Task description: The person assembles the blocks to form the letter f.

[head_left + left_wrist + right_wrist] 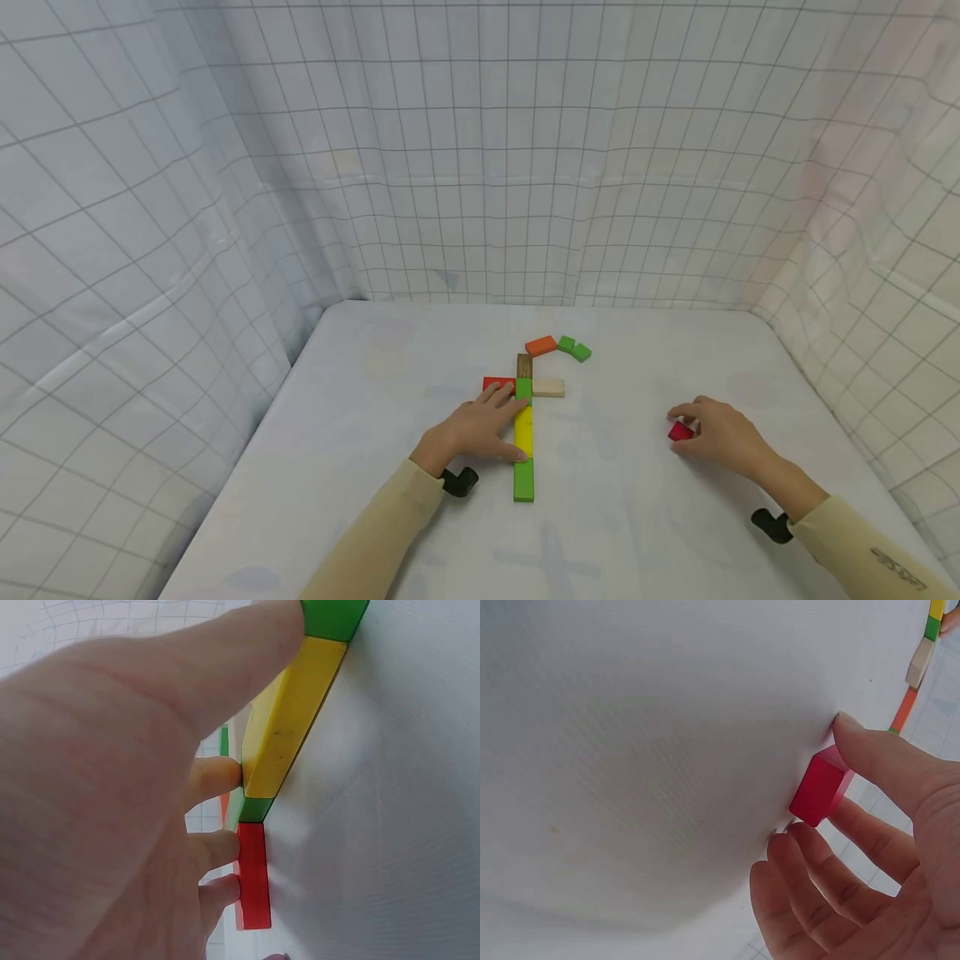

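Note:
My left hand (480, 427) lies spread over a row of wooden blocks. Its thumb touches the row where the yellow block (523, 433) meets the lower green block (523, 481). The other fingertips rest at the upper green block (523, 388) and the red block (495, 382), which sticks out leftward. Opposite it, a cream block (549, 388) extends right. Off to the right, my right hand (723, 435) has thumb and fingers curled round a small crimson block (820, 787) at the tabletop. How firmly it is gripped is hard to see.
Above the row stands a brown block (524, 366). From there an orange block (541, 346) and two small green blocks (573, 348) curve rightward. White cloth covers the table (375, 417), and gridded white sheets (480, 167) hang at the back and both sides.

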Tool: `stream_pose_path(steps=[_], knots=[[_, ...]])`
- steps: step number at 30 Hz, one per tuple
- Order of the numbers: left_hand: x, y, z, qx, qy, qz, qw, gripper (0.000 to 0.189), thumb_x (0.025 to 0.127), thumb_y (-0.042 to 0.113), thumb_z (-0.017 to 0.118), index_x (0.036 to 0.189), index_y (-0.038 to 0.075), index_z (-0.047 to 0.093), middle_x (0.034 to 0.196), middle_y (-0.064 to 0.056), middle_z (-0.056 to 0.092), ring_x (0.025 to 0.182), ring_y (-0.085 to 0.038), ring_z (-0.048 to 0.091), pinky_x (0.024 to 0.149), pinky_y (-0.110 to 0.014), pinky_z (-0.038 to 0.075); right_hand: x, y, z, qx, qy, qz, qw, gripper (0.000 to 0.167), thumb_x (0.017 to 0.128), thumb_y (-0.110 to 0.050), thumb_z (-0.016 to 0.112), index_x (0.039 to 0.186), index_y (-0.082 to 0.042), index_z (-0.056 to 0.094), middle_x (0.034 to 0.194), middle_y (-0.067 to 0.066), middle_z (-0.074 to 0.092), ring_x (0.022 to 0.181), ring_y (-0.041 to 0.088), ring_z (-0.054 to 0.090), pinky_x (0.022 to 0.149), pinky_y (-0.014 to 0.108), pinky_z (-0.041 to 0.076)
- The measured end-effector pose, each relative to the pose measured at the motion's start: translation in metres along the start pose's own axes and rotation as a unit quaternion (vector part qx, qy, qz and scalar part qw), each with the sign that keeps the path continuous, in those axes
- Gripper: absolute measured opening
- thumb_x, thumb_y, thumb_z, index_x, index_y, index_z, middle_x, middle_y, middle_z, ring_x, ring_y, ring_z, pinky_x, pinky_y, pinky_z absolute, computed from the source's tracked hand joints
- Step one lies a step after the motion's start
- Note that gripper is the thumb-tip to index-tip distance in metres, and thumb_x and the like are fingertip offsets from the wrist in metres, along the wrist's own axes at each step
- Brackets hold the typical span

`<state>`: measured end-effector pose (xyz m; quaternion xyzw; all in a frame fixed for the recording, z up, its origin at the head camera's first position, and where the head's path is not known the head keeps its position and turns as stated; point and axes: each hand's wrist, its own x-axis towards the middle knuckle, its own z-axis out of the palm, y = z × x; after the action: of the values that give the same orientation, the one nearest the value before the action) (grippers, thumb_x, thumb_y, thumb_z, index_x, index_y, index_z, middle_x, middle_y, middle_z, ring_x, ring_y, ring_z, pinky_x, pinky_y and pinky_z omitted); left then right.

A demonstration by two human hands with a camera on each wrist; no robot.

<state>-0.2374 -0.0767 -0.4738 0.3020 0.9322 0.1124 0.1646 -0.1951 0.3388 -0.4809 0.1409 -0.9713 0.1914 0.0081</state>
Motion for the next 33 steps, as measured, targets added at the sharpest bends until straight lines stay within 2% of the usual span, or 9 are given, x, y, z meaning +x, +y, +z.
stream_pose_path(steps=[16,19,25,33], knots=[[0.001,-0.003,0.003,0.008,-0.001,-0.003,1.0,0.093,0.086,0.068,0.065,0.161,0.028,0.026,0.169,-0.004,0.009,0.154,-0.027,0.008,0.115,-0.056,0.027,0.001,-0.004,0.002,0.021,-0.015,0.017,0.9995,0.034,0.077,-0.011,0.086,0.108,-0.005,0.075,0.09,0.002,0.066,0.08,0.019,0.059,0.068,0.035,0.05],[0.001,-0.003,0.003,0.009,-0.001,0.0,1.0,0.093,0.086,0.068,0.065,0.161,0.028,0.026,0.169,-0.005,0.009,0.154,-0.028,0.008,0.114,-0.056,0.027,0.002,-0.005,-0.001,0.028,-0.03,0.019,0.999,0.035,0.077,-0.009,0.086,0.109,-0.003,0.074,0.091,0.003,0.066,0.081,0.02,0.059,0.067,0.035,0.05],[0.001,-0.002,0.002,0.011,0.004,0.001,0.9999,0.093,0.087,0.068,0.065,0.161,0.027,0.027,0.169,-0.006,0.009,0.154,-0.028,0.008,0.114,-0.055,0.029,0.006,-0.005,-0.011,0.043,-0.07,0.024,0.9963,0.039,0.075,0.003,0.081,0.112,-0.002,0.073,0.095,0.007,0.066,0.084,0.023,0.059,0.069,0.037,0.054],[0.001,-0.001,0.002,0.015,0.0,-0.002,0.9999,0.094,0.085,0.069,0.065,0.161,0.027,0.028,0.168,-0.006,0.011,0.154,-0.027,0.009,0.113,-0.056,0.03,0.005,-0.005,-0.011,0.047,-0.075,0.029,0.9957,0.039,0.076,0.003,0.081,0.114,-0.001,0.073,0.096,0.007,0.067,0.085,0.023,0.06,0.069,0.036,0.054]])
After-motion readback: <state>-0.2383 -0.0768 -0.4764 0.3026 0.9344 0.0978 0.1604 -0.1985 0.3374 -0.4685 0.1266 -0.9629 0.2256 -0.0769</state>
